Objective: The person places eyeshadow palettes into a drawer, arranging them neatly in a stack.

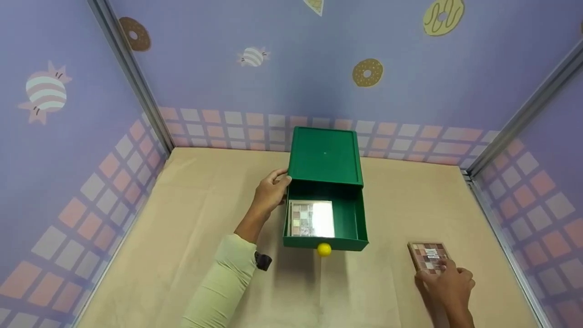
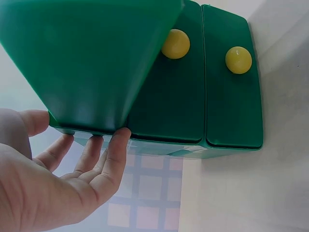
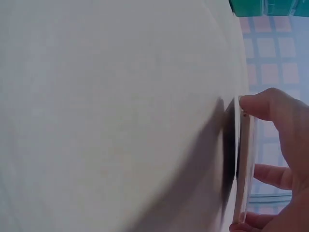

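Note:
A green drawer cabinet (image 1: 325, 155) stands mid-table, its top drawer (image 1: 350, 218) pulled out by a yellow knob's (image 1: 324, 249) side. In that drawer, at the left, lies an eyeshadow palette (image 1: 303, 221) with bright glare over its right half. My left hand (image 1: 272, 193) rests on the cabinet's left side near the drawer opening, fingers extended along the side and thumb at the edge. At the right, my right hand (image 1: 448, 284) pinches a second eyeshadow palette (image 1: 426, 255) by its edges, low over the table. The right wrist view shows this palette (image 3: 245, 164) edge-on, casting a shadow.
Two lower drawers (image 2: 166, 106) with yellow knobs (image 2: 238, 60) are closed. The beige tabletop (image 1: 214, 191) is bounded by a patterned back wall (image 1: 218, 82) and side walls with metal posts (image 1: 132, 73). The right wall (image 1: 537, 182) stands close beyond my right hand.

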`<state>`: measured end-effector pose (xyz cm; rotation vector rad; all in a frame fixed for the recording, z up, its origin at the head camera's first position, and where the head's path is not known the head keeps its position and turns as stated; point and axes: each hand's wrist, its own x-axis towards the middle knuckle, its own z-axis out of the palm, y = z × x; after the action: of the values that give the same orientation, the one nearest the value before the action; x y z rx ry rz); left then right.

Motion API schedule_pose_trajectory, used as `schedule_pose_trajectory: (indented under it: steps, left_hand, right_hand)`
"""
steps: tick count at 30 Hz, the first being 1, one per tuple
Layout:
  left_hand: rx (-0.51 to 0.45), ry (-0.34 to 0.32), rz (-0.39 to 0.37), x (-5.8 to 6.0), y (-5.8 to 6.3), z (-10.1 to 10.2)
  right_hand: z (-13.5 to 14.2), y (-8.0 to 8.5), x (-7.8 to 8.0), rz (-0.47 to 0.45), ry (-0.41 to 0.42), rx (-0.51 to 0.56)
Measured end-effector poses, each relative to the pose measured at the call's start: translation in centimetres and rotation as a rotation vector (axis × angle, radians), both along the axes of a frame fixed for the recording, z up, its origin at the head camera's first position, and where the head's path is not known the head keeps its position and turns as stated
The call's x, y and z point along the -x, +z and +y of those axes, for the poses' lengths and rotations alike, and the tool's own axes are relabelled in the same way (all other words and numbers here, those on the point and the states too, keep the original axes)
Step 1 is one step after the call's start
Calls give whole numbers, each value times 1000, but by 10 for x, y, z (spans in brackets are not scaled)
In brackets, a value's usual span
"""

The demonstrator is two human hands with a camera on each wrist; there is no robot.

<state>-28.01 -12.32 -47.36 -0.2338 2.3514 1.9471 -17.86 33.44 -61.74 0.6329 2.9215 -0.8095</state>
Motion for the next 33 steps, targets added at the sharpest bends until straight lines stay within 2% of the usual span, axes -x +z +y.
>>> schedule_pose_trajectory:
  steps: [7, 12, 15, 26, 33]
  left_hand:
    - [-1, -7, 15, -1, 0, 0]
    - [-11, -9, 11, -1, 0, 0]
    - [-12, -3, 4, -1, 0, 0]
    - [-6, -5, 13, -1, -1, 0]
    - [-12, -6, 16, -2, -1, 0]
  right_hand:
    - [-3, 19, 4, 60, 28, 24]
    - [-14, 38, 11, 134, 15, 60]
    - [-22, 50, 16, 198, 36, 82]
    - [-49, 93, 31, 410, 170, 161]
    - [-70, 124, 41, 505, 363, 209]
